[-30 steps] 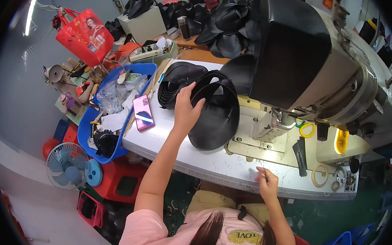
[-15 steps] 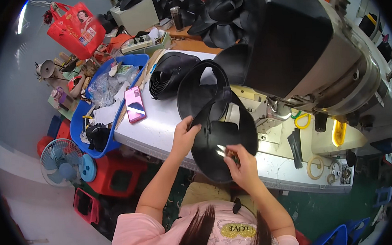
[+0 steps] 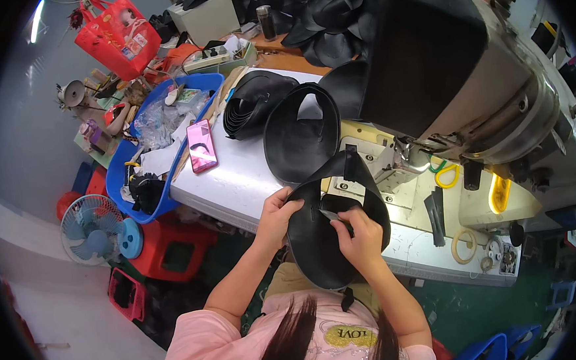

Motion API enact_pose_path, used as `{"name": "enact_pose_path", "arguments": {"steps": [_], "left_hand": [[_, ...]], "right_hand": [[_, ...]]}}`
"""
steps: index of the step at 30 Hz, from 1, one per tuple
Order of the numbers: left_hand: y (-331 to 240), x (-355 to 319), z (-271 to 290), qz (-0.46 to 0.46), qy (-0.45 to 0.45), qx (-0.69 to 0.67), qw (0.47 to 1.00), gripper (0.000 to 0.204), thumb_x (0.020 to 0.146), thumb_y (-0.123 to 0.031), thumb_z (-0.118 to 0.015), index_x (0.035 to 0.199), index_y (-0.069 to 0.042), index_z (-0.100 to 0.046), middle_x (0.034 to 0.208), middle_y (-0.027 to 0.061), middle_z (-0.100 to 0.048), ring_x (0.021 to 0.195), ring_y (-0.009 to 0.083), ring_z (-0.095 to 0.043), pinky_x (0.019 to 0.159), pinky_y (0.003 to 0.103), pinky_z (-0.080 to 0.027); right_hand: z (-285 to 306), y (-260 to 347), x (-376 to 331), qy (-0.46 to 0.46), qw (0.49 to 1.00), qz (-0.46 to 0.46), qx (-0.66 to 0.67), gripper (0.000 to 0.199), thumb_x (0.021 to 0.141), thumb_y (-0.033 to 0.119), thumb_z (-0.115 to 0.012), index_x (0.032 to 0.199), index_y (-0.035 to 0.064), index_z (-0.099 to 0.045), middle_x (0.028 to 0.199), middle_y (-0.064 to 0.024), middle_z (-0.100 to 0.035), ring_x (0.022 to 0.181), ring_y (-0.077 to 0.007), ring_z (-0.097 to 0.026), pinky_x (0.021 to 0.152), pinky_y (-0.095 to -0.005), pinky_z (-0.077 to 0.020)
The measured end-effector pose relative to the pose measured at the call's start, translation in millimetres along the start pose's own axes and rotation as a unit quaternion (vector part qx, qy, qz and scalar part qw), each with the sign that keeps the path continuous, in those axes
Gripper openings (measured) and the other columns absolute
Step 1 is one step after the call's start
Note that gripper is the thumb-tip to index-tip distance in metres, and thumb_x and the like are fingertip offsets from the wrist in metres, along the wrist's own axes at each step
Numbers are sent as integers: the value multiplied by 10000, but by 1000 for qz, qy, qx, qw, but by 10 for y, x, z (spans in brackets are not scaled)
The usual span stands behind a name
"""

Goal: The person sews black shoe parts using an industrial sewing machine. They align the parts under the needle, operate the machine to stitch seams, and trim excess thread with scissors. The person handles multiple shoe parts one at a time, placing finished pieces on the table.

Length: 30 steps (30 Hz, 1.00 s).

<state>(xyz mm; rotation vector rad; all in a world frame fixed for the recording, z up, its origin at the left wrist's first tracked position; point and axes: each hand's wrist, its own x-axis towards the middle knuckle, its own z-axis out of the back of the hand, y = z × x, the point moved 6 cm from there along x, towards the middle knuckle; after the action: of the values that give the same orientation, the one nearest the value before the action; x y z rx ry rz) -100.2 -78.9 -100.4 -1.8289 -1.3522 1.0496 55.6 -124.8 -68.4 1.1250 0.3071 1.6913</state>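
Note:
A curved black leather-like piece (image 3: 326,260) with a strap-like loop hangs over the table's front edge and my lap. My left hand (image 3: 278,217) is closed on its left edge, thumb on top. In my right hand (image 3: 361,236) I grip thread snips (image 3: 330,214), their metal tips at a slit or seam near the middle of the piece. The handles are mostly hidden by my fingers. Just beyond, a similar black piece (image 3: 285,150) lies on the table, beside a stack of curled black pieces (image 3: 243,110).
A large sewing machine (image 3: 419,60) overhangs the right side of the white table (image 3: 232,190). A pink-red phone (image 3: 201,146) lies on the left, next to a blue basket (image 3: 118,180) of scraps. Yellow-handled scissors (image 3: 447,177) and black strips (image 3: 434,214) lie under the machine.
Both hands have brought the piece slightly nearer to me, so it is apart from the similar piece behind. The snips' tips have moved up to the slit.

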Motion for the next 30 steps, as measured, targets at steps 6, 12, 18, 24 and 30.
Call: {"name": "enact_pose_path", "arguments": {"steps": [6, 12, 18, 24, 30], "left_hand": [[-94, 164, 290, -37, -28, 10, 999, 148, 721, 11, -523, 864, 21, -559, 770, 53, -596, 666, 104, -566, 600, 217, -455], [-549, 1078, 917, -54, -92, 242, 964, 205, 694, -61, -595, 887, 2, -569, 756, 75, -590, 707, 144, -574, 658, 248, -456], [-1186, 1057, 308, -429, -126, 330, 832, 382, 754, -83, -598, 1101, 7, -462, 1017, 159, -512, 951, 200, -516, 820, 289, -425], [-1145, 1794, 1492, -232, -254, 10, 939, 337, 803, -70, -501, 1075, 111, -418, 1031, 188, -486, 952, 244, -497, 838, 307, -423], [-1093, 2376, 1288, -31, -201, -125, 971, 287, 827, -131, -471, 1065, 21, -417, 1090, 172, -469, 1032, 274, -455, 910, 388, -354]], "right_hand": [[287, 131, -173, -12, 998, 17, 61, 201, 626, -1, -667, 767, -4, -524, 632, -112, -501, 509, -234, -515, 450, -277, -396], [718, -242, -542, -13, 984, -159, 76, 204, 642, 11, -663, 788, -5, -522, 649, -79, -494, 487, -150, -437, 438, -235, -344], [1281, -396, -871, -62, 977, -200, -44, 203, 663, -9, -616, 846, 22, -533, 726, -59, -507, 547, -126, -439, 479, -237, -348], [1546, -820, -1307, -148, 945, -290, -24, 135, 729, -10, -570, 861, -5, -544, 745, -44, -527, 639, -98, -480, 588, -220, -403], [1297, -830, -1126, -56, 956, -286, -32, 137, 754, -21, -482, 855, -10, -574, 594, -108, -532, 521, -132, -505, 504, -242, -401]]}}
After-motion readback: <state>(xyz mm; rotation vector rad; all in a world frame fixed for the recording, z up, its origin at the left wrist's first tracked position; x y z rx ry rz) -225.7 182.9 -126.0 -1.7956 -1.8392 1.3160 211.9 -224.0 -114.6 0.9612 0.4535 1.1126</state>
